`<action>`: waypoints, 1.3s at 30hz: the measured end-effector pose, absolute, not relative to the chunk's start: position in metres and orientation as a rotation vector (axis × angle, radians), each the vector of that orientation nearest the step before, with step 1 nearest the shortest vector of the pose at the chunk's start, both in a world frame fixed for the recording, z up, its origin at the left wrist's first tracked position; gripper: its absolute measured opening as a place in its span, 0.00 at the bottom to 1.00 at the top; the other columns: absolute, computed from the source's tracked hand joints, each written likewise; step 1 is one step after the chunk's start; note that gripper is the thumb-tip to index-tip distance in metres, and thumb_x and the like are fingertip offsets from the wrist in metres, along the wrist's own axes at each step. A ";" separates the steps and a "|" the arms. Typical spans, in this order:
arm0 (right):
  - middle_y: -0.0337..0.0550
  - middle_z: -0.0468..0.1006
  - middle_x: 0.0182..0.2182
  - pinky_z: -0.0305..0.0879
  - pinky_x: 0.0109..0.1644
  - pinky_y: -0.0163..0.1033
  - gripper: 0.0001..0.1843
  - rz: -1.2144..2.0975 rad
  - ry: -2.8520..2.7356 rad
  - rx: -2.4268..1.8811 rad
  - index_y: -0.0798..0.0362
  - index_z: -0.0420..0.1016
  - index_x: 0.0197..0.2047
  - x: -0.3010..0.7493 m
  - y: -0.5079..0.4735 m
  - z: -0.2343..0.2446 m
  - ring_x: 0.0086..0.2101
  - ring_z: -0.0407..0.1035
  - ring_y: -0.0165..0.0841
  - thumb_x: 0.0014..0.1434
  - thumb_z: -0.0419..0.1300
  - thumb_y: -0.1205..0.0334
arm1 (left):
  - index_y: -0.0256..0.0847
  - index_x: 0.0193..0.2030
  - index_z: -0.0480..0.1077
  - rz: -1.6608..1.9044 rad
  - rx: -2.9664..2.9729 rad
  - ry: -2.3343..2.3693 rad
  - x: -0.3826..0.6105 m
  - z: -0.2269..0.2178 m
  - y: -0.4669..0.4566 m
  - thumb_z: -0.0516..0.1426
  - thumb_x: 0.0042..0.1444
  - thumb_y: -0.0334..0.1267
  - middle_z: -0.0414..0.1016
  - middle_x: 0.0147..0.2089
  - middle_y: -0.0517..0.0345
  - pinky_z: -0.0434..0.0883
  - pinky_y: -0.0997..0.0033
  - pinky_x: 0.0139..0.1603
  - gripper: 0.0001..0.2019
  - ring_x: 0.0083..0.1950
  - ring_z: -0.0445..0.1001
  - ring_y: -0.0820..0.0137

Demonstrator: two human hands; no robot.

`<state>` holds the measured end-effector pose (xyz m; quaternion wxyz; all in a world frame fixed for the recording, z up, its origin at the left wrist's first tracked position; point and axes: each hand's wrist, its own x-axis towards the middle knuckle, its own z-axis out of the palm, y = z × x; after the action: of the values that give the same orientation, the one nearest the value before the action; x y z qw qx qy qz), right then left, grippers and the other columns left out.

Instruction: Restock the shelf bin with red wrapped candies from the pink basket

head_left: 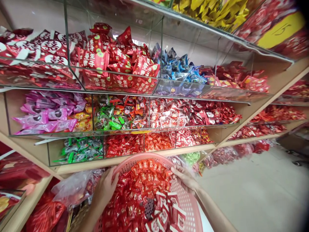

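A pink perforated plastic basket (pixel 193 206) is in front of me at the bottom of the view, tilted so its inside shows. My left hand (pixel 108 185) is closed over its left rim. On the right side, my right hand (pixel 184 178) reaches over the rim, with thumb and fingers pinched at a small orange-red wrapped candy (pixel 169 173). Rows of orange-red candies (pixel 149 174) lie at the far end of the basket. Darker red candies (pixel 123 206) fill its left part, and red-and-white packets (pixel 166 209) sit at the lower right.
Just beyond the basket stands a wooden shelf (pixel 135 157) with clear-walled bins of wrapped sweets. The lowest tier has green candies (pixel 82 148), red candies (pixel 124 145) and orange-red candies (pixel 158 141). Plastic bags (pixel 74 187) lie beneath, and pale floor (pixel 253 190) extends right.
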<state>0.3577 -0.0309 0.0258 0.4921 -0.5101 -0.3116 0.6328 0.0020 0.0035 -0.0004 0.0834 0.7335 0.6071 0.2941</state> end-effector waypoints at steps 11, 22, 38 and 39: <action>0.37 0.76 0.26 0.68 0.33 0.29 0.12 1.680 -0.427 -1.049 0.55 0.71 0.31 0.354 -0.076 0.012 0.26 0.71 0.25 0.45 0.70 0.62 | 0.41 0.50 0.66 0.859 2.198 1.825 0.002 -0.002 0.004 0.46 0.58 0.45 0.76 0.47 0.52 0.71 0.64 0.47 0.18 0.48 0.74 0.64; 0.32 0.73 0.22 0.70 0.26 0.27 0.13 1.716 -0.320 -1.146 0.54 0.68 0.32 0.336 -0.083 0.019 0.21 0.70 0.23 0.46 0.69 0.65 | 0.40 0.51 0.66 0.853 2.190 1.817 0.002 -0.001 0.003 0.46 0.58 0.45 0.75 0.48 0.52 0.71 0.64 0.48 0.19 0.49 0.74 0.64; 0.42 0.77 0.24 0.68 0.28 0.22 0.04 1.887 -0.047 -1.142 0.59 0.72 0.28 0.318 -0.081 -0.004 0.22 0.70 0.22 0.52 0.64 0.71 | 0.41 0.50 0.67 0.910 2.184 1.779 0.003 0.002 0.003 0.46 0.58 0.44 0.76 0.48 0.52 0.70 0.64 0.49 0.18 0.48 0.73 0.64; 0.41 0.77 0.24 0.68 0.29 0.22 0.04 1.906 -0.021 -1.124 0.59 0.72 0.29 0.317 -0.081 -0.003 0.22 0.70 0.21 0.52 0.64 0.71 | 0.41 0.50 0.67 0.911 2.181 1.783 0.004 0.003 0.003 0.46 0.58 0.44 0.76 0.47 0.52 0.70 0.64 0.49 0.18 0.48 0.73 0.64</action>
<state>0.3170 -0.0808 -0.0033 0.4480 -0.4540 -0.0083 0.7702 0.0036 0.0028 0.0028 0.0903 0.7336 0.5998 0.3065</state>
